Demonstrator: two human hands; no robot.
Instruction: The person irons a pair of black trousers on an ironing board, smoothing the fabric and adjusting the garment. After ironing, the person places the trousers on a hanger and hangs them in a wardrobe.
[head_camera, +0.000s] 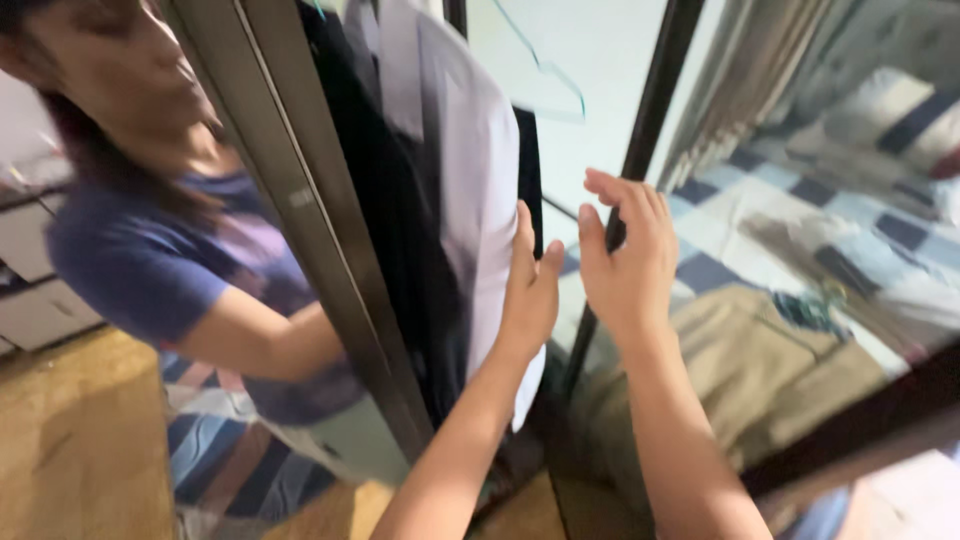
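Note:
My left hand (528, 290) lies flat against the edge of a white shirt (478, 190) that hangs in a wardrobe, fingers pointing up and thumb apart. Beside the shirt hang dark garments (385, 200). My right hand (628, 255) is just to the right, its fingers wrapped around the dark edge of a sliding door (650, 100). A clear plastic hanger (548, 85) hangs above both hands.
A mirrored door (130, 300) with a dark frame (300, 220) stands at the left and reflects a person in a blue top. The right door's mirror shows a checked bedcover (850, 220) and a beige garment (760, 370). The floor (70, 440) below is wooden.

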